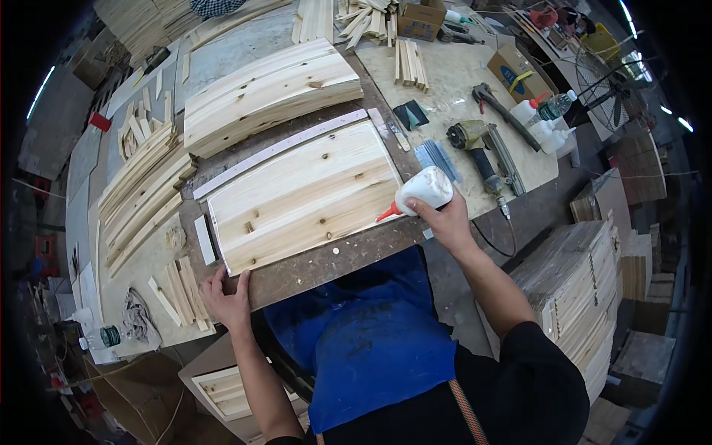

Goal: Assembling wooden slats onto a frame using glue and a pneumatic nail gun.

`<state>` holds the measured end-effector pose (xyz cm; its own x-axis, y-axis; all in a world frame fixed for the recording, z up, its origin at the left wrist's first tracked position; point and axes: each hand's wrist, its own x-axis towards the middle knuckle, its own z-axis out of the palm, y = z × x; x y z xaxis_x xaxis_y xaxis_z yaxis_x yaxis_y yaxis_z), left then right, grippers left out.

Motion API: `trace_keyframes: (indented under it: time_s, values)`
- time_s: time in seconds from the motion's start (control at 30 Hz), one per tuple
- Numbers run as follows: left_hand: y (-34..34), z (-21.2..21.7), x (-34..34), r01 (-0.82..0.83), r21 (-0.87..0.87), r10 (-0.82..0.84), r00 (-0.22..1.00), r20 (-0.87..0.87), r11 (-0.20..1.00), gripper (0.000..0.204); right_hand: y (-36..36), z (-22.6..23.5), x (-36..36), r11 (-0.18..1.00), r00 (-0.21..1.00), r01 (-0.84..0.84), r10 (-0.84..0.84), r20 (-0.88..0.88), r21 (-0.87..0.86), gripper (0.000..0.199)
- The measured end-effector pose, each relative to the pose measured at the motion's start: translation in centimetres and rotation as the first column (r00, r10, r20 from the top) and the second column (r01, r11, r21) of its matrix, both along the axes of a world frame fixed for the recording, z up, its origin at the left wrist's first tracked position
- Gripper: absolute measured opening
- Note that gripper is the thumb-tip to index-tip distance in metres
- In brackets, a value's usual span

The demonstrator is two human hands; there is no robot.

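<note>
My right hand [449, 221] is closed around a white squeeze glue bottle [429, 190]. The bottle is tilted, its red nozzle touching or just above the near right corner of a flat knotty pine panel [304, 196]. A thin white line of glue shows along parts of the panel's edges. At the panel's near left corner rests my left hand [228, 299], thumb and fingers apart and holding nothing. A pale curved strip [282, 152] lies along the far edge of the panel. Short strips lie beside its left and right ends.
A stack of pine panels [271, 93] stands behind the work board. Curved wood strips [141, 196] lie at left. On the right are a nail gun [486, 156] with hose, a hammer [504, 115], more bottles [549, 122] and a cardboard box [519, 73]. Stacked panels [571, 289] stand beside my right arm.
</note>
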<state>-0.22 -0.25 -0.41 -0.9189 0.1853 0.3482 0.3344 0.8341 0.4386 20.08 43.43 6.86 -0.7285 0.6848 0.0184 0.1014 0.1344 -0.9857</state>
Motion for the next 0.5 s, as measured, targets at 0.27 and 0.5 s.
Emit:
trace_keyframes:
  time_s: [0.27, 0.5]
  values:
    - [0.1, 0.4, 0.3, -0.003, 0.053, 0.000, 0.999, 0.051, 0.999, 0.056, -5.1, 0.8, -4.3, 0.982, 0.984, -0.178, 0.176, 0.040, 0.061, 0.053]
    - [0.4, 1.0, 0.4, 0.039, 0.087, -0.042, 0.999, 0.035, 0.995, 0.045, -9.4, 0.5, -7.8, 0.973, 0.974, -0.228, 0.229, -0.002, 0.042, 0.051]
